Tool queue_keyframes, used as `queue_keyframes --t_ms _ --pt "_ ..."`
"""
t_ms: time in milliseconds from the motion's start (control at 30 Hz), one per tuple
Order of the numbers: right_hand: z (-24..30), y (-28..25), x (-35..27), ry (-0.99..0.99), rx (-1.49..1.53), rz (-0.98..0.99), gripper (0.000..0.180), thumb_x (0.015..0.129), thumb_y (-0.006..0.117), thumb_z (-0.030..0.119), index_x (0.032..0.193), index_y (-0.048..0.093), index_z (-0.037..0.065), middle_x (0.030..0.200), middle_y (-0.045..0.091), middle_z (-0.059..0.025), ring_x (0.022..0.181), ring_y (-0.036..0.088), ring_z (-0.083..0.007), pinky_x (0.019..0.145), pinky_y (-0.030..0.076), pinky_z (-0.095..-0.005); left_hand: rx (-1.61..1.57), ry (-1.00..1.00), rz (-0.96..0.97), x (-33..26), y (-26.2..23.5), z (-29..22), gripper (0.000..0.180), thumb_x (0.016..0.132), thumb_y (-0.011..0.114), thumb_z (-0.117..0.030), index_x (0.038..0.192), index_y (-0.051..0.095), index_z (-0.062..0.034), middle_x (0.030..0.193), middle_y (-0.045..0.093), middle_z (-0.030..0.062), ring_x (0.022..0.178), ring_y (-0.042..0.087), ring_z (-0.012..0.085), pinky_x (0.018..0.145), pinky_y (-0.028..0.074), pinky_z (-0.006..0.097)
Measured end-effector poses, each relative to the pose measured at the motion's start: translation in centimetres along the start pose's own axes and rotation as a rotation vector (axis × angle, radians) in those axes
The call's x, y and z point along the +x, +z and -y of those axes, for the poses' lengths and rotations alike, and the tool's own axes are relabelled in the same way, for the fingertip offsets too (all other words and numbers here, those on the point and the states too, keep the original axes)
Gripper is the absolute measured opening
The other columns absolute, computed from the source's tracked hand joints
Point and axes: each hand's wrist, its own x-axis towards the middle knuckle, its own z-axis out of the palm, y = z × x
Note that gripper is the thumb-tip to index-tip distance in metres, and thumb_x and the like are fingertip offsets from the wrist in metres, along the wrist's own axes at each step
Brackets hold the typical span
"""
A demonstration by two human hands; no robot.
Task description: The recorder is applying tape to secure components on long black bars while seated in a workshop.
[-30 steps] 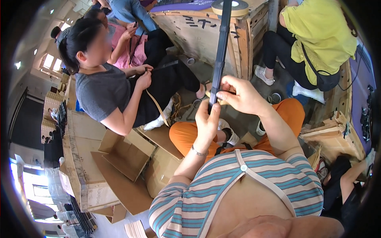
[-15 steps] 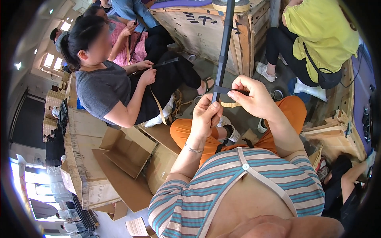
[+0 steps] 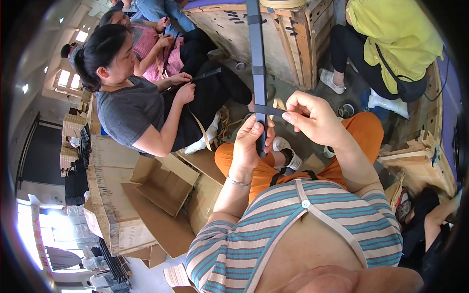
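Left hand [image 3: 250, 141] clamped around long dark flat bar [image 3: 256, 58] at frame center, held upright. Right hand [image 3: 312, 117] pinching dark strap [image 3: 269, 110] wrapped across bar. Open cardboard box [image 3: 163, 183] lower left.

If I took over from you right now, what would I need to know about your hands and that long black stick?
Left hand: gripping the long dark bar near its lower end, holding it upright over the lap.
Right hand: pinching a dark strap pulled sideways off the bar.
Done: two bands already sit higher up the bar.
Left: this strap is not yet closed round the bar.
Nearby: wooden crate ahead, open cardboard box to the left.
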Motion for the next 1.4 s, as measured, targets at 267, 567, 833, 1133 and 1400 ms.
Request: queue_keyframes --t_ms 267,567,833,1133,1400 --pt "0.5 0.0 -0.2 -0.125 -0.252 -0.061 0.02 0.079 0.065 0.008 0.077 0.046 0.004 0.063 0.042 0.0028 0.058 0.039 -0.0035 0.051 0.033 -0.0205 0.667 0.309 -0.267 0.2 2.1 0.2 0.036 0.089 0.053 -0.035 0.095 0.05 0.0006 0.056 0.048 0.0022 0.04 0.04 0.0065 0.038 0.031 0.018" --pt "1.6 0.0 -0.5 -0.155 -0.198 -0.039 0.016 0.077 0.067 0.004 0.074 0.051 0.0 0.065 0.049 -0.0022 0.058 0.043 -0.0049 0.053 0.037 -0.021 0.42 0.193 0.04 -0.4 1.5 -0.7 0.04 0.092 0.046 -0.039 0.094 0.053 0.0005 0.057 0.049 0.0034 0.038 0.038 0.0056 0.037 0.029 0.017" --pt "0.2 0.2 0.1 -0.185 -0.025 -0.019 0.024 0.079 0.063 0.001 0.07 0.042 0.004 0.078 0.055 -0.0027 0.063 0.046 -0.0037 0.055 0.038 -0.0187 0.368 0.11 -0.055 -0.1 2.7 -0.2 0.051 0.093 0.034 -0.042 0.089 0.052 0.0056 0.047 0.048 0.0085 0.031 0.036 0.0105 0.032 0.028 0.022" --pt "-0.8 0.1 0.9 -0.012 0.031 -0.017 0.013 0.081 0.058 0.002 0.077 0.046 0.001 0.072 0.057 -0.0025 0.064 0.051 -0.0054 0.057 0.042 -0.0212 0.356 0.058 -0.11 0.6 2.2 0.6 0.051 0.094 0.031 -0.044 0.088 0.05 0.0033 0.056 0.053 0.0122 0.034 0.039 0.0124 0.034 0.032 0.022" --pt "-1.0 1.0 1.1 0.009 -0.297 -0.156 0.022 0.074 0.064 0.021 0.081 0.06 0.001 0.072 0.062 -0.0129 0.062 0.061 -0.0238 0.057 0.045 -0.0322 0.467 0.079 -0.161 1.0 1.7 1.1 0.053 0.095 0.029 -0.046 0.083 0.049 0.0012 0.053 0.051 0.0068 0.035 0.04 0.0115 0.035 0.034 0.022"
